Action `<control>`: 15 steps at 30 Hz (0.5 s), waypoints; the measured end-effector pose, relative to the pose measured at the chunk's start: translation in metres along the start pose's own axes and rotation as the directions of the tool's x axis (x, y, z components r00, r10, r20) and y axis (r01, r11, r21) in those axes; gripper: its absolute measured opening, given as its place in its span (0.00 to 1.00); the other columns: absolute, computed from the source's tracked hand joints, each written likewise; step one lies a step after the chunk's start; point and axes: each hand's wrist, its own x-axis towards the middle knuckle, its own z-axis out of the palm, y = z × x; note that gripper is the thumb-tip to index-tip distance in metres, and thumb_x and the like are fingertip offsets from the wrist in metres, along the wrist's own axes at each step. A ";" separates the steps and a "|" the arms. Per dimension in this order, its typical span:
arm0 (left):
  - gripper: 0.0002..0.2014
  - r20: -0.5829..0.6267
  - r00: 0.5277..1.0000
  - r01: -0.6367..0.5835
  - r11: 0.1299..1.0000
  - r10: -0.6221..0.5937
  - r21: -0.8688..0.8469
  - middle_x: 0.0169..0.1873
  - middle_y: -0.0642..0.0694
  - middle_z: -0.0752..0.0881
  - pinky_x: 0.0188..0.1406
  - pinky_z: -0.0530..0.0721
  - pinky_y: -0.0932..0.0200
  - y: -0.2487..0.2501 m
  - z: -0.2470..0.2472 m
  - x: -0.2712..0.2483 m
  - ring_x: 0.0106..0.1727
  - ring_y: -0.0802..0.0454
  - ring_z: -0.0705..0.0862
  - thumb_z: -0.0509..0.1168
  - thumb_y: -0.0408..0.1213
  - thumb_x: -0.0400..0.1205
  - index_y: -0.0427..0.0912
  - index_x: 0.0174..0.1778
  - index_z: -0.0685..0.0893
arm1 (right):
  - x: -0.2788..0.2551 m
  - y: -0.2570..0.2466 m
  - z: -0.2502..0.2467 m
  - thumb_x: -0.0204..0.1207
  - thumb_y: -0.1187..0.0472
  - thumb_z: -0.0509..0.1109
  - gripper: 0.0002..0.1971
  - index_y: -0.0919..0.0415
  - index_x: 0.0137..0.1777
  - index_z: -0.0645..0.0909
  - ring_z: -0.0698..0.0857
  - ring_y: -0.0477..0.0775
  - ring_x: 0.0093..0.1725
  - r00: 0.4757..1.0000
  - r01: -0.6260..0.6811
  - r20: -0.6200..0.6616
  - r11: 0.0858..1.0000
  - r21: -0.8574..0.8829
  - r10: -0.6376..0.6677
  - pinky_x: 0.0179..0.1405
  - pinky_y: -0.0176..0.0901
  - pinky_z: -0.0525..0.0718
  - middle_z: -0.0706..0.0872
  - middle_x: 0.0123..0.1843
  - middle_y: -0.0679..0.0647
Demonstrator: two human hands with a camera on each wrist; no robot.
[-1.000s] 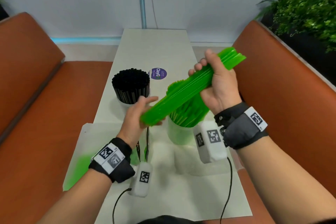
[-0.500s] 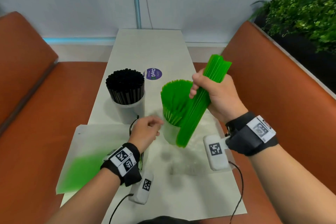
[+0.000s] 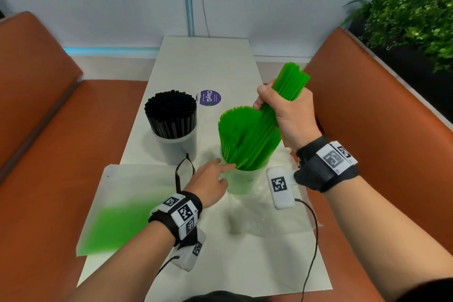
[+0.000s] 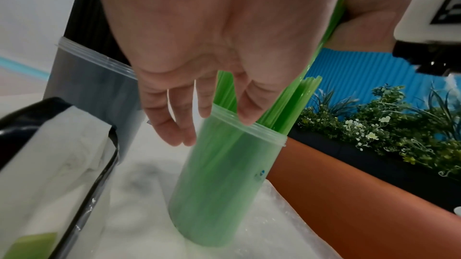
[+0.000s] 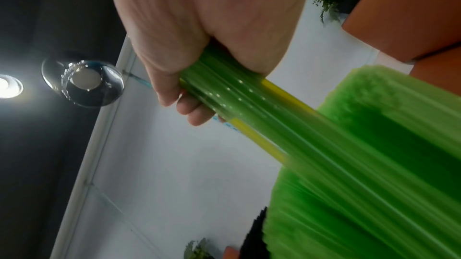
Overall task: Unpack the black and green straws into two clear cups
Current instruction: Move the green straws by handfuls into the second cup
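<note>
White table (image 3: pixel 206 61) — right grip (image 3: pixel 289 115) clenched round green straws (image 3: pixel 291 81), tips in cup (image 3: pixel 241 182); left grip (image 3: pixel 208 182) loose.

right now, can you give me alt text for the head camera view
The right hand grips a bundle of green straws, lowering its end into a clear cup already holding green straws, while the left hand touches the cup's rim. A second cup of black straws stands to the left on the white table.

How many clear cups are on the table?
2. One cup, full of black straws, stands to the left; the other cup, with green straws, stands to the right, beside the left hand. None seems hidden.
</note>
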 end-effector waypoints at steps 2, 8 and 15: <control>0.26 0.002 1.000 0.014 1.000 -0.014 -0.017 0.85 0.45 0.61 0.80 0.69 0.46 -0.002 0.001 0.000 0.81 0.41 0.70 0.59 0.34 0.86 0.62 0.79 0.72 | -0.003 0.011 0.002 0.73 0.59 0.79 0.08 0.63 0.40 0.86 0.89 0.53 0.39 1.000 -0.003 -0.015 0.996 -0.087 0.002 0.43 0.43 0.87 0.89 0.36 0.54; 0.28 -0.006 1.000 0.010 0.999 -0.010 -0.043 0.85 0.45 0.62 0.79 0.70 0.46 -0.005 0.004 -0.002 0.79 0.40 0.71 0.59 0.34 0.85 0.65 0.79 0.72 | -0.020 0.043 -0.002 0.64 0.48 0.83 0.28 0.55 0.63 0.81 0.81 0.53 0.65 0.977 -0.192 -0.040 0.788 -0.585 0.209 0.70 0.54 0.78 0.84 0.62 0.54; 0.28 -0.019 1.000 0.022 0.997 -0.024 -0.068 0.84 0.46 0.64 0.79 0.70 0.46 -0.004 0.005 -0.001 0.79 0.41 0.71 0.59 0.33 0.85 0.64 0.78 0.73 | -0.014 0.034 0.003 0.60 0.41 0.82 0.36 0.48 0.68 0.76 0.77 0.47 0.65 0.981 -0.099 0.037 0.657 -0.748 0.190 0.69 0.51 0.76 0.80 0.67 0.47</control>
